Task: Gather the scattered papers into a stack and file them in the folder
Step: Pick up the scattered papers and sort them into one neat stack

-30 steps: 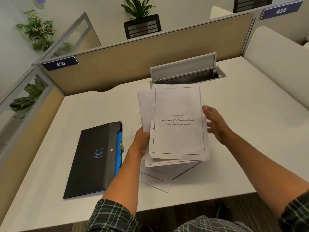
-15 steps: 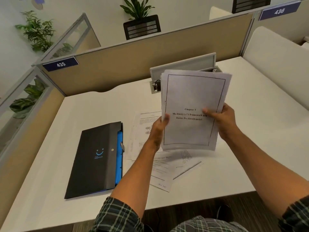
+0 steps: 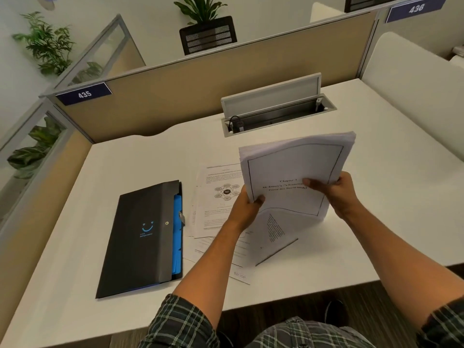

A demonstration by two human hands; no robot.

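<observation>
White desk (image 3: 376,197) fills my head view, with beige partitions tagged 435 and 436 behind. Between my 2 hands stands the paper stack (image 3: 296,177), upright and bowed. My left hand (image 3: 244,209) pinches its left edge, thumb in front; my right hand (image 3: 336,194) grips its right edge likewise. Loose sheets (image 3: 218,197) lie under my left fingers. Left of them lies the black folder (image 3: 143,237), closed.

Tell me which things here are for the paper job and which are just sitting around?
For the job: held stack, loose papers, black folder, left hand, right hand.
Just there: cable box, potted plant, desk.
</observation>
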